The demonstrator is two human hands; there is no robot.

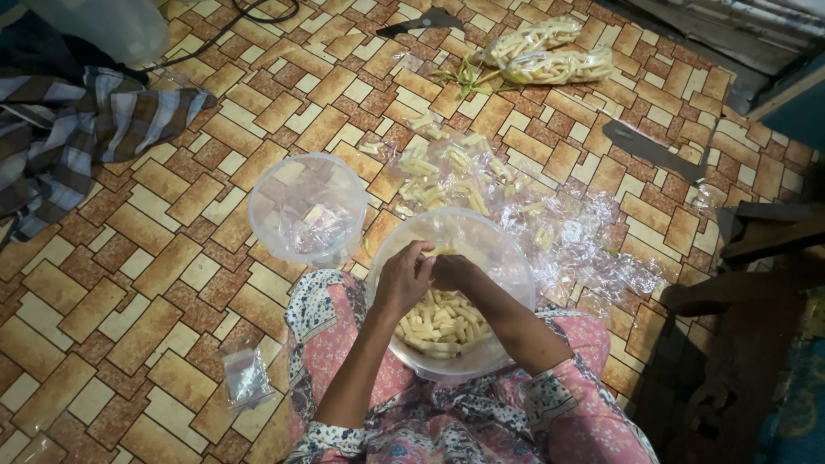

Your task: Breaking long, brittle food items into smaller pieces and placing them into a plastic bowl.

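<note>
Snack tub (pixel 507 258) on lap, lid (pixel 307 206) to its left, filled bags (pixel 550 51) beyond

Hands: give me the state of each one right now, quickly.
Left hand: fingers curled shut over the clear bowl of pale stick snacks; what it pinches cannot be told.
Right hand: closed against the left; contents hidden.

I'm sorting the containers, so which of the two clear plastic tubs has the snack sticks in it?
The tub on the lap, under both hands; the other tub, on the floor, holds only crumpled plastic wrappers.
</note>
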